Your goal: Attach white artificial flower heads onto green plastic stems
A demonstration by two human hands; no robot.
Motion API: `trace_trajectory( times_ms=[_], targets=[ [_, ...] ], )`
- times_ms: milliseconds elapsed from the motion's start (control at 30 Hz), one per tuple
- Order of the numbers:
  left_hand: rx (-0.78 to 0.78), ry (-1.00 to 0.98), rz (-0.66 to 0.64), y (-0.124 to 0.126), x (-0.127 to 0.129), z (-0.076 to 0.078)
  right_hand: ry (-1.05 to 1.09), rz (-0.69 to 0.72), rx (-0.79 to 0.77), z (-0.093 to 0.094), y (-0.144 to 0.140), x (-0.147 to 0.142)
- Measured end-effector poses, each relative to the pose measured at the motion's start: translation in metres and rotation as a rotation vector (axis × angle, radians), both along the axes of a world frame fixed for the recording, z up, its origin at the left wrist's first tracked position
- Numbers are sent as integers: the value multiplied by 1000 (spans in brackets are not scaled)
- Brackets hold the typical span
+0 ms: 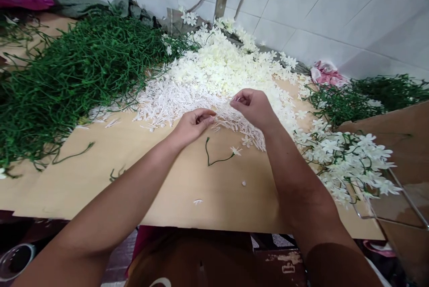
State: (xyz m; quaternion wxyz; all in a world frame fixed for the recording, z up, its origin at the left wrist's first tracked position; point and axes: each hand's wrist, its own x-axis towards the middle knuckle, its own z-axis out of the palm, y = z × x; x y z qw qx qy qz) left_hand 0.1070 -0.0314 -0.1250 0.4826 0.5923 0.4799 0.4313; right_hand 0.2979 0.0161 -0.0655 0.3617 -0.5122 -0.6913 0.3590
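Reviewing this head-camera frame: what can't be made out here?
- Head view: whatever the left hand pinches, hidden by its curled fingers.
- Head view: anything in the right hand, too small to tell.
- Heap of green plastic stems, cut off by the left edge.
- Clear plastic container at right, cut off by the edge.

both hands (193, 126) (252, 106) forward, fingers curled, close together

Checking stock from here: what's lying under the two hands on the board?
Under the left hand and right hand lies a heap of thin white stamen pieces on the tan board. What the curled fingers pinch is hidden, as is the board beneath the heap.
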Motion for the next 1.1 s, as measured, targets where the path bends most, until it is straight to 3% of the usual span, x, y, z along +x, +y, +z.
trace_trajectory(
  times_ms=[267, 467, 600, 800, 1100],
  targets=[
    [-53, -131, 91, 1, 1, 4, 249, 116, -127, -33, -22, -37],
    [-121, -92, 135, 4, 1, 5, 415, 59, -117, -31, -24, -32],
    [-149, -66, 111, 3, -2, 9, 282, 44, 58, -30, -31, -36],
    [-134, -72, 16, 0, -4, 12, 19, 29, 380, -46, -26, -42],
    [-98, 57, 13, 0, -1, 7, 14, 26, 324, -52, -28, -41]
  ],
)
